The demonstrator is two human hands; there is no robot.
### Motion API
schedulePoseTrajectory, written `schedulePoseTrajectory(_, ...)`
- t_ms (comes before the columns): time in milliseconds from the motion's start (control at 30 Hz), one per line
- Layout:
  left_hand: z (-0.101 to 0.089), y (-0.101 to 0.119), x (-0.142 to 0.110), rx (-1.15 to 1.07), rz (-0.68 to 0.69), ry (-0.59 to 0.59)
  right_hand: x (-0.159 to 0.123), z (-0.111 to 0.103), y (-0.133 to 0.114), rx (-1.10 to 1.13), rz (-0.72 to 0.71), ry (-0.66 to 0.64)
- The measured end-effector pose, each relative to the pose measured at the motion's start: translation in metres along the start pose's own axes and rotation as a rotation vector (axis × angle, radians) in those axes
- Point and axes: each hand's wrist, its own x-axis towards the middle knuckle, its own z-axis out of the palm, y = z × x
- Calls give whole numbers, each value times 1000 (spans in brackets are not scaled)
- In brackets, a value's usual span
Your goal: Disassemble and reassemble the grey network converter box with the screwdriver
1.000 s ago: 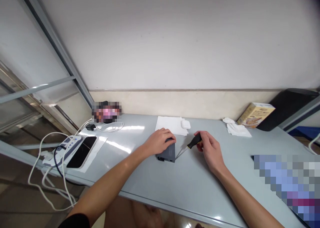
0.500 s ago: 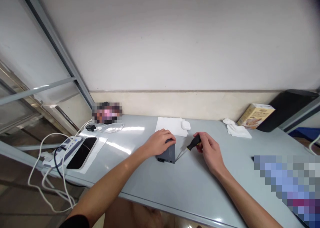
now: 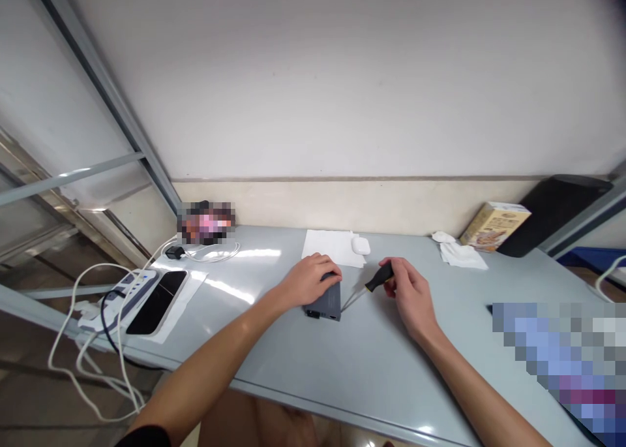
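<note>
A small grey box-shaped device (image 3: 327, 303) with ports on its near face lies on the grey table (image 3: 352, 362). My left hand (image 3: 307, 280) rests on top of it, fingers curled over its far edge. My right hand (image 3: 409, 290) pinches a screwdriver (image 3: 368, 286) by its black and yellow handle. The thin shaft slants down to the left, and its tip meets the device's right side.
White paper (image 3: 328, 246) and a small white case (image 3: 360, 245) lie behind the device. At the left edge sit a power strip (image 3: 122, 290) with trailing cables and a black phone (image 3: 157, 293). Crumpled tissues (image 3: 458, 254), a yellow carton (image 3: 493, 226) and a black object (image 3: 552, 212) stand at the right.
Both hands, the device and the screwdriver keep their places. Only the view has drifted slightly.
</note>
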Motion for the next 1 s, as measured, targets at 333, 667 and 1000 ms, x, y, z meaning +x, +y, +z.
schedulePoseTrajectory(333,1,-1,0,-9,-1,-1,-2,1,-2,-6,-6,-40)
schedulePoseTrajectory(667,0,0,0,-6,-4,0,0,0,1,13,-17,-24)
schedulePoseTrajectory(1000,2,-2,0,5,6,0,-1,0,1,-7,1,-14)
